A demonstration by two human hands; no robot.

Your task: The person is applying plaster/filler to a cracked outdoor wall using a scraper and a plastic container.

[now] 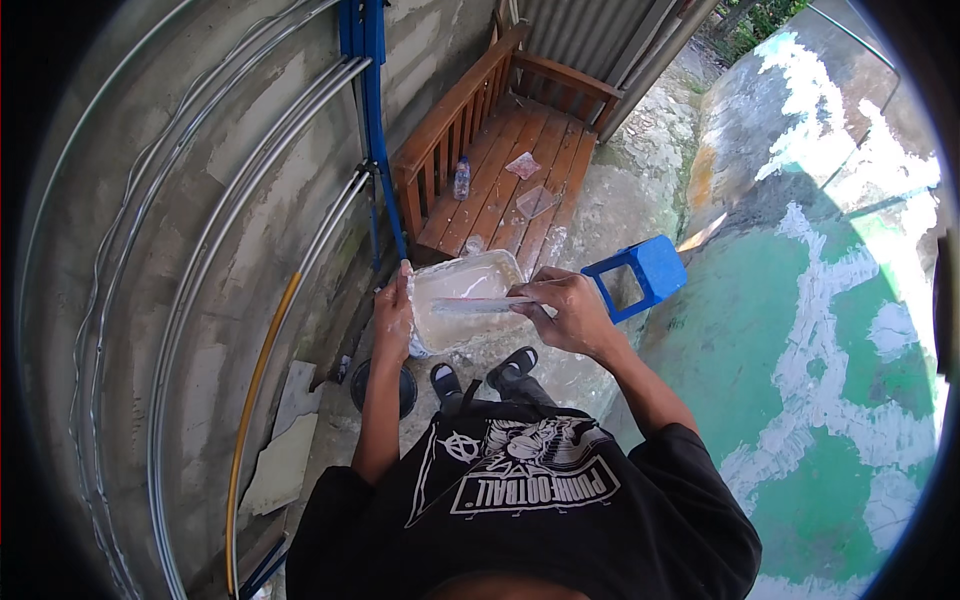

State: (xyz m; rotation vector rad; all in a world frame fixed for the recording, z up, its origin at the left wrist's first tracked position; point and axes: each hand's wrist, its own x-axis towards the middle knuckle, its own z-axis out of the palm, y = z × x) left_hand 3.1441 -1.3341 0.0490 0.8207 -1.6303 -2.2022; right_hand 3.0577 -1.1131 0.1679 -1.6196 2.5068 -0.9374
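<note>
A white rectangular tub [466,259] with wet, pale paste in it is held up in front of my body. My left hand [393,315] is closed on the tub's left rim, with the fingers partly hidden by its side. Pinched between the thumb and fingers of my right hand [568,310] is a flat, thin scraper [468,305] smeared with paste. Its blade lies level across the tub, over the paste; whether it touches the paste I cannot tell. Pale smears mark both hands.
Beyond the tub stands a wooden bench [500,180] with a plastic bottle [462,178] and a clear container [535,202]. A blue stool [655,272] is at right, beside a green, white-patched surface [800,370]. A dark bucket [402,390] sits near my feet; metal pipes [215,235] run along the left wall.
</note>
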